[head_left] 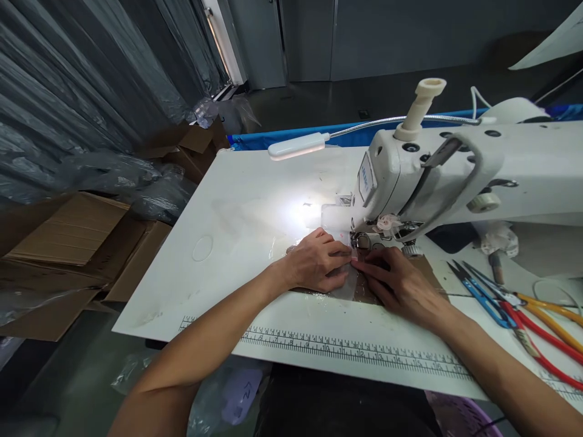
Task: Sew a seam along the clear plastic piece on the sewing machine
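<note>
A white sewing machine [387,170] stands over the table, its presser foot [354,240] just beyond my fingertips. Under my hands lies a translucent sheet [346,288] on a brown, glittery piece [371,294]; their exact kind I cannot make out. My left hand [319,261] presses on the sheet from the left, fingers bent and close together. From the right, my right hand [398,279] grips the work at its edge, index finger reaching to the left fingertips. A small pink bit shows where the fingers meet.
Blue thread snips [485,297] and scissors with red and orange handles [546,325] lie at the right. A lit lamp [298,147] hangs over the white table [237,200], which has a ruler strip [328,349] along its front. Cardboard boxes [68,237] stand at the left.
</note>
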`<state>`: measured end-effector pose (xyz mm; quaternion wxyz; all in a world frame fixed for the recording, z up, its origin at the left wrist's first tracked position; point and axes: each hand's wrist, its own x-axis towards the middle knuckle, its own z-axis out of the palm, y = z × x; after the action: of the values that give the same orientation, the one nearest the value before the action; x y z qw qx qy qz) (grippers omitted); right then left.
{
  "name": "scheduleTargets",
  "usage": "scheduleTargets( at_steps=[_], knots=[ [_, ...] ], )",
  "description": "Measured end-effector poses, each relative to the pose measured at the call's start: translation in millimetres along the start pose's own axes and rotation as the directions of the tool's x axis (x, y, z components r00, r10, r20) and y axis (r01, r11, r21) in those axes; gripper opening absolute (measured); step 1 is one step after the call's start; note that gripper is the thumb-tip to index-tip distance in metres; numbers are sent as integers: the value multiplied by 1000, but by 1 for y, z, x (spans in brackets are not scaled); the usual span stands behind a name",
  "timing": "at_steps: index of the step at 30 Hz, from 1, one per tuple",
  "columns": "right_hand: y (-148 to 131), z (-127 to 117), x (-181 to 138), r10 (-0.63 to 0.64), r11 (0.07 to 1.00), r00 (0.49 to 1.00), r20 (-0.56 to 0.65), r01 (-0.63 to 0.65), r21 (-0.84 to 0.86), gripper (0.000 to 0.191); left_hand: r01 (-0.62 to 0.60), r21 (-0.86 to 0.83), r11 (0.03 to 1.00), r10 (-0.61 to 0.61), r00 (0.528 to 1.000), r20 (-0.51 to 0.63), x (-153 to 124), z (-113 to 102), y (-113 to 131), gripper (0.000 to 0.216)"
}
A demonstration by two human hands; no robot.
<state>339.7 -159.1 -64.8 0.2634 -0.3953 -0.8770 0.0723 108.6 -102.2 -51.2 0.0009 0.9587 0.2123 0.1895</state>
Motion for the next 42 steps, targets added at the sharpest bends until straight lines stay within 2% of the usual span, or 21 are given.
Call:
scheduleTargets(
  at_steps=[5,13,20,23,27,30,34,37,39,42],
  knots=[
    [1,1,-1,8,1000,1000,7,-8,4,35,20,48,999,-23,998,56,1,-5,0,33],
    [9,9,-9,41,999,998,47,-42,20,37,65,125,990,-74,995,70,7,-3,-2,36],
    [6,7,-4,39,997,999,3,-39,68,39,122,125,985,-130,990,59,9,-1,-2,38],
    [5,0,-1,83,991,997,13,-83,108,37,148,116,982,-150,989,9,7,0,-2,37],
    [11,-9,0,201,957,979,39,-205,207,35,145,44,989,-140,986,-87,5,-1,-4,37],
    [17,-8,-1,258,938,966,32,-258,231,32,111,-51,993,-116,988,-106,5,-8,-3,28],
    [18,0,-2,234,954,972,-11,-227,193,33,-28,-225,974,34,999,25,4,-20,5,17],
    [17,3,-1,222,961,975,-32,-213,175,33,-36,-321,947,80,989,125,2,-22,9,16],
    [19,-1,2,249,954,968,5,-246,174,32,0,-351,936,55,988,145,0,-19,9,13],
    [25,-12,11,305,919,935,180,-339,203,32,38,-351,936,-1,995,104,-4,-10,8,17]
  ],
)
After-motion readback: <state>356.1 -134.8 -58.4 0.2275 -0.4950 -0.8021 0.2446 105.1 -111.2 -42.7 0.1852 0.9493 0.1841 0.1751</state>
